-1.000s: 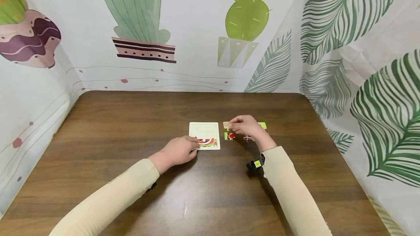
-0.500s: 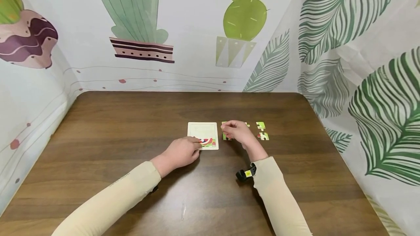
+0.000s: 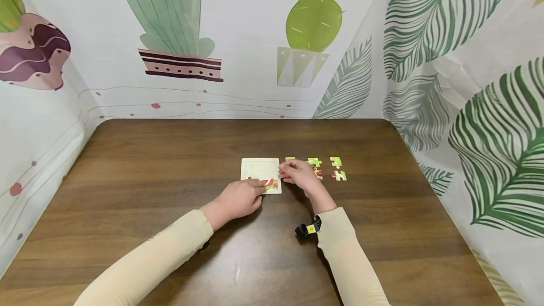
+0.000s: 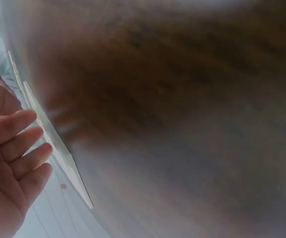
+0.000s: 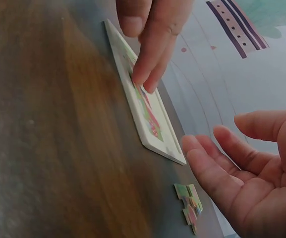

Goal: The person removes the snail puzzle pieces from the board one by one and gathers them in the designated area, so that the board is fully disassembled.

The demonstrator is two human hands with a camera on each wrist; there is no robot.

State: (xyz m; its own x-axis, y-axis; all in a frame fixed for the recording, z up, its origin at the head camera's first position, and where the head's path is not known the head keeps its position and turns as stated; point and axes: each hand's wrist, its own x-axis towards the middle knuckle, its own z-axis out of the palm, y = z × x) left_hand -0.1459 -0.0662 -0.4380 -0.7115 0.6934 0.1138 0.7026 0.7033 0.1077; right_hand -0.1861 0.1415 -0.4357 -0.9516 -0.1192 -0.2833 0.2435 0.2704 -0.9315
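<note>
A square, cream-coloured puzzle tray lies on the table, with colourful red and green pieces set along its near side. My left hand rests on the near left part of the tray, its fingertips touching those pieces. At the tray's right edge is my right hand; its fingers are loosely bent, thumb apart. In the right wrist view nothing shows between the thumb and fingers. Loose jigsaw pieces lie just beside the tray under this hand. The head view hides some of them behind it.
Several more jigsaw pieces, among them a green piece and a red-and-green piece, lie right of the right hand. The brown wooden table meets a wall covering printed with cacti and leaves.
My right hand has moved left from over the loose pieces to the tray's right edge, uncovering pieces on the right. The left hand has shifted slightly right over the tray.
</note>
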